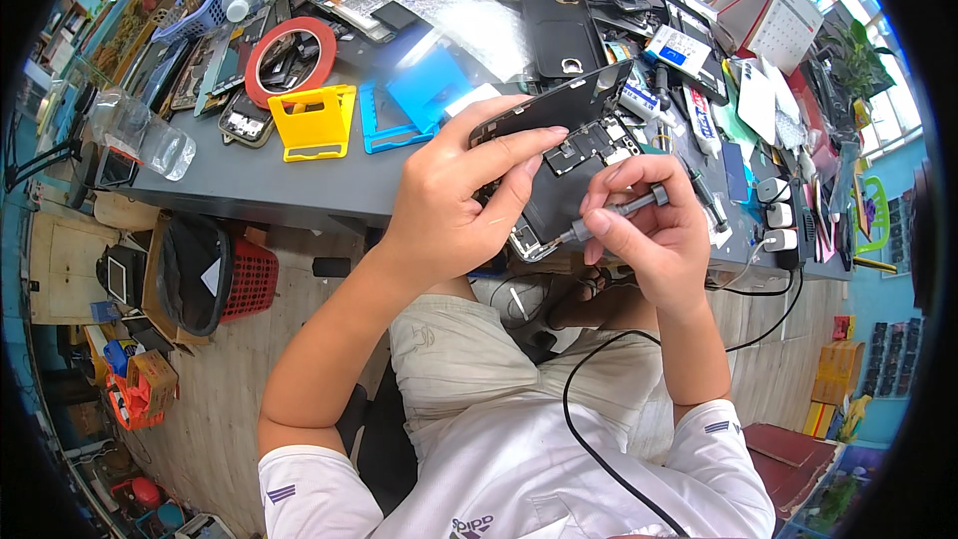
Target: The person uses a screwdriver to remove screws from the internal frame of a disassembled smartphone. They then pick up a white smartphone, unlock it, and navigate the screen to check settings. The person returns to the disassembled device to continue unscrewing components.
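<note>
An opened smartphone (589, 148) is held above the desk's front edge, its inner boards and dark battery area exposed. My left hand (461, 185) grips it from the left, with fingers and thumb closed on the lifted dark screen panel (559, 105). The panel stands tilted up from the phone body. Between the thumb and fingers of my right hand (649, 225) is a grey screwdriver (624, 208). Its tip points down-left to the phone's near corner; whether it touches a screw there is too small to tell.
A yellow phone stand (312, 123), a blue stand (424, 90) and a red tape roll (329, 50) lie left on the desk. Phone parts crowd the far side. White chargers (778, 215) with cables sit right. A red bin (249, 279) stands below left.
</note>
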`<action>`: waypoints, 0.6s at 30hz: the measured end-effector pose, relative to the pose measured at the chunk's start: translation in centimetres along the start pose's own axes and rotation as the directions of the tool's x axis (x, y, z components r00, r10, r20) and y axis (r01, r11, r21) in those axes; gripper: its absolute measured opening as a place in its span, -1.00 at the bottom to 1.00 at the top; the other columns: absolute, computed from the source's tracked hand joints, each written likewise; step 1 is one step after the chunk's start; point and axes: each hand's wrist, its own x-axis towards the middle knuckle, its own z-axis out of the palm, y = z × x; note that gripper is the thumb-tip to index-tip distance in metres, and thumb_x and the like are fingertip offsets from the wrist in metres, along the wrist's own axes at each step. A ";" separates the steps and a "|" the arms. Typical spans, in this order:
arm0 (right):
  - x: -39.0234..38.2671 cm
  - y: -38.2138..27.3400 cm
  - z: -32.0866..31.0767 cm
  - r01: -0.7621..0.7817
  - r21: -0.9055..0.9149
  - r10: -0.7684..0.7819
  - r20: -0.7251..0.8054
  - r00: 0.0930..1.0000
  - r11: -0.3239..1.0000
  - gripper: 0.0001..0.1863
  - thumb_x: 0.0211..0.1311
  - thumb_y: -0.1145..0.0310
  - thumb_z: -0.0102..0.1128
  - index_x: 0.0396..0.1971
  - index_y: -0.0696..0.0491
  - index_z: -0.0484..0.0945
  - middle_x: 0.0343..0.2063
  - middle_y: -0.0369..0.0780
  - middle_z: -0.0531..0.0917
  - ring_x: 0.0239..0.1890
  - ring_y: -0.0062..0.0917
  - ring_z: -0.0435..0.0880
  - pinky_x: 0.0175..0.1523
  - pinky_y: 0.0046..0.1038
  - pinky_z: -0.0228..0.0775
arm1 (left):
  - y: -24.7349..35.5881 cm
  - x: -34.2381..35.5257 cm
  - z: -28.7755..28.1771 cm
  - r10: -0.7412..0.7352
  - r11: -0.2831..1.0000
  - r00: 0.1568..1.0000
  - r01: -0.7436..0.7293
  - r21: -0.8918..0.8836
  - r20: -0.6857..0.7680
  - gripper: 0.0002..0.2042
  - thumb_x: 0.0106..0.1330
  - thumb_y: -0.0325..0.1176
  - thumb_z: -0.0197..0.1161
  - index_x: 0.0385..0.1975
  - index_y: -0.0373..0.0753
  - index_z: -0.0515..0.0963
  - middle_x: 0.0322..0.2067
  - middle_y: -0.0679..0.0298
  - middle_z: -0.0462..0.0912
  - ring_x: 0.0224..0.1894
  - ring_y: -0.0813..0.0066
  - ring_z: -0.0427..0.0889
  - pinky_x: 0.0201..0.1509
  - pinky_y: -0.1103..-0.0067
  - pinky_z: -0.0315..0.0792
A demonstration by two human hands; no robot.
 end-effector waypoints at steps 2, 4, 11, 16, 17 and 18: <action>-0.1 0.1 0.1 0.008 -0.014 -0.007 0.026 1.000 1.000 -0.66 0.33 0.69 0.41 0.01 0.19 0.49 -0.13 -0.14 0.67 -0.17 -0.59 0.71 -0.26 -0.56 0.72 | 0.0 0.0 0.0 0.002 1.000 1.000 -0.002 0.008 0.005 -0.70 0.34 -0.58 0.37 0.04 -0.19 0.82 -0.04 0.01 0.80 0.12 0.14 0.74 0.24 0.36 0.59; -0.3 0.1 0.0 0.017 -0.021 -0.016 0.056 0.998 1.000 -0.66 0.32 0.70 0.41 0.00 0.19 0.50 -0.13 -0.15 0.67 -0.13 -0.60 0.70 -0.23 -0.56 0.73 | 0.0 0.0 0.0 -0.001 1.000 1.000 0.001 -0.006 0.010 -0.70 0.35 -0.58 0.37 0.04 -0.19 0.81 -0.03 0.00 0.80 0.11 0.14 0.74 0.24 0.36 0.59; -0.3 0.3 0.3 0.051 -0.075 -0.046 0.055 0.997 0.996 -0.66 0.31 0.71 0.41 -0.01 0.19 0.50 -0.10 -0.15 0.66 -0.09 -0.59 0.69 -0.21 -0.58 0.73 | 0.1 0.0 0.0 0.002 1.000 1.000 -0.002 -0.019 0.002 -0.70 0.35 -0.57 0.37 0.04 -0.20 0.81 -0.02 -0.02 0.79 0.11 0.13 0.74 0.25 0.35 0.58; -0.3 0.2 0.4 0.047 -0.043 -0.045 0.040 0.998 0.998 -0.66 0.32 0.71 0.41 -0.01 0.19 0.49 -0.12 -0.14 0.66 -0.13 -0.60 0.70 -0.23 -0.58 0.71 | -0.1 0.0 0.0 0.007 1.000 1.000 -0.007 -0.002 0.008 -0.70 0.35 -0.57 0.37 0.04 -0.21 0.81 -0.02 -0.02 0.79 0.12 0.13 0.74 0.26 0.35 0.58; -0.3 0.2 0.3 0.036 -0.035 -0.035 0.036 0.999 0.999 -0.66 0.32 0.70 0.41 0.00 0.19 0.48 -0.12 -0.14 0.66 -0.15 -0.60 0.70 -0.23 -0.58 0.71 | -0.1 0.0 0.0 0.009 1.000 1.000 -0.009 0.004 0.007 -0.70 0.35 -0.57 0.37 0.04 -0.21 0.81 -0.02 -0.02 0.79 0.13 0.12 0.74 0.27 0.35 0.57; -0.3 0.3 0.3 0.025 -0.026 -0.024 0.032 0.999 0.999 -0.66 0.33 0.70 0.41 0.00 0.19 0.48 -0.13 -0.14 0.67 -0.17 -0.61 0.71 -0.24 -0.58 0.71 | -0.1 0.0 -0.1 0.004 1.000 1.000 -0.004 -0.004 0.008 -0.70 0.35 -0.57 0.37 0.04 -0.21 0.81 -0.02 -0.02 0.79 0.13 0.12 0.73 0.27 0.35 0.57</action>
